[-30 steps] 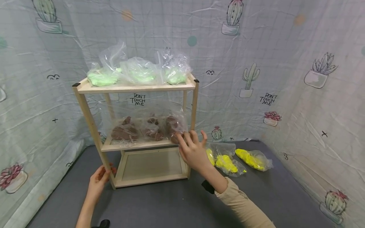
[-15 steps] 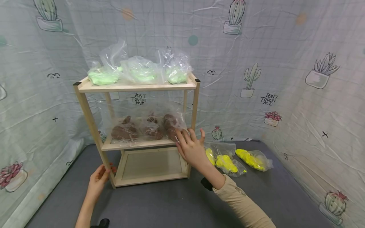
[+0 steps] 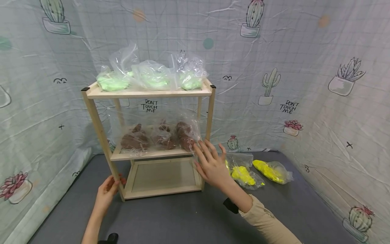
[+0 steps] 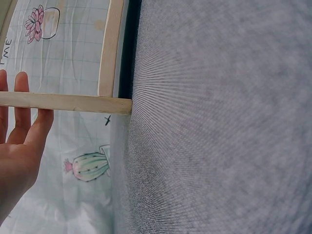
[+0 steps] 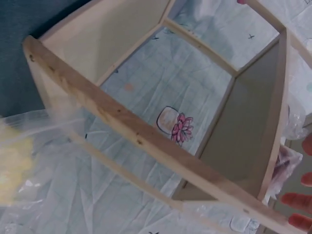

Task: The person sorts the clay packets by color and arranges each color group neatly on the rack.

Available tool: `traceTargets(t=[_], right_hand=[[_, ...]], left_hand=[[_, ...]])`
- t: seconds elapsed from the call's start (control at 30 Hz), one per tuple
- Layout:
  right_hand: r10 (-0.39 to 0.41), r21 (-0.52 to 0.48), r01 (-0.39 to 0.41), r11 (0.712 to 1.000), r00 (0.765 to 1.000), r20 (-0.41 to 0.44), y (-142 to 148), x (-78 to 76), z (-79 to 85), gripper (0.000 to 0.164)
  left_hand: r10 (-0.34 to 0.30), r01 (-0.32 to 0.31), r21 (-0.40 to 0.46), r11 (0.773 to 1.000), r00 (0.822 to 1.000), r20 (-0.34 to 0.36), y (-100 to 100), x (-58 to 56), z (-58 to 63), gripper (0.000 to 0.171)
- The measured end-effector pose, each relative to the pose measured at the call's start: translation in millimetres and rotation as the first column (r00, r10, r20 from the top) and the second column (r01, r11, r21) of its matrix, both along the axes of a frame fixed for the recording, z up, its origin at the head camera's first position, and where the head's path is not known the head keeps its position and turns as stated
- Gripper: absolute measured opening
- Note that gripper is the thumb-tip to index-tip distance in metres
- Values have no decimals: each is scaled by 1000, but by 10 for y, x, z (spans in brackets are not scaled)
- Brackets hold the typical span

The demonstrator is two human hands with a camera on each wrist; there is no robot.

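A small wooden shelf rack (image 3: pixel 158 154) stands on the dark table. At its front left post, low down, my left hand (image 3: pixel 107 189) grips the wood; in the left wrist view the fingers (image 4: pixel 22 83) pass behind the post (image 4: pixel 73 102). On the middle tier lie three clear bags of brown clay-like lumps, left (image 3: pixel 134 140), centre (image 3: pixel 164 139) and right (image 3: pixel 185 135). My right hand (image 3: pixel 214 167) is spread beside the right bag, fingertips right at its edge, in front of the right post.
Bags of pale green stuff, left (image 3: pixel 112 82), centre (image 3: pixel 155 78) and right (image 3: pixel 191 80), line the top tier. To the right of the rack, bags of yellow stuff (image 3: pixel 242 174) lie on the table (image 3: pixel 170 220), one (image 3: pixel 271 171) farther right. A cactus-print curtain (image 3: pixel 304 67) surrounds everything.
My right hand first shifted the right brown bag a little left, then drew back to the right with its fingers spreading. The left hand keeps its grip on the post.
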State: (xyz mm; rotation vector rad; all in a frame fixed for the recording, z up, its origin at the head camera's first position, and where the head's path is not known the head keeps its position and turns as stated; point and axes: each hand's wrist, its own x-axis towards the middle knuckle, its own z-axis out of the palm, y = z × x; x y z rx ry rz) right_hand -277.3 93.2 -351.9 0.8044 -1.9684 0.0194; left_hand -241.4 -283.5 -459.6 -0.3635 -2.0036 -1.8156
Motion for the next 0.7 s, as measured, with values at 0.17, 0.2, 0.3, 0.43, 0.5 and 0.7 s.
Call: traceTargets(t=[0.17,0.2,0.3,0.43,0.5,0.7], right_hand=[[55,-30,-54,998,998,36,153,84,13,44],[66,-37,-64,997,997,46,185,101,14,43],[91,-47,-89,995,994,66,282,150,6,42],[123,-42,-120,992,989,80,420,200,-30,40],[138,-38,-135,990,987,76,495,215,-55,38],[161,-34,-159,987,985,55,735,212,-147,38]], left_hand=[[3,-3,-3,1000,1000,6,2,-4,16,26],[5,-5,-4,1000,1000,8,1,-5,17,26],[8,-8,-5,1000,1000,9,-4,-4,15,25],[8,-8,-4,1000,1000,3,-9,-2,3,24],[10,-10,-3,1000,1000,4,-11,-3,-1,26],[8,-8,-13,1000,1000,2,-5,-6,-8,25]])
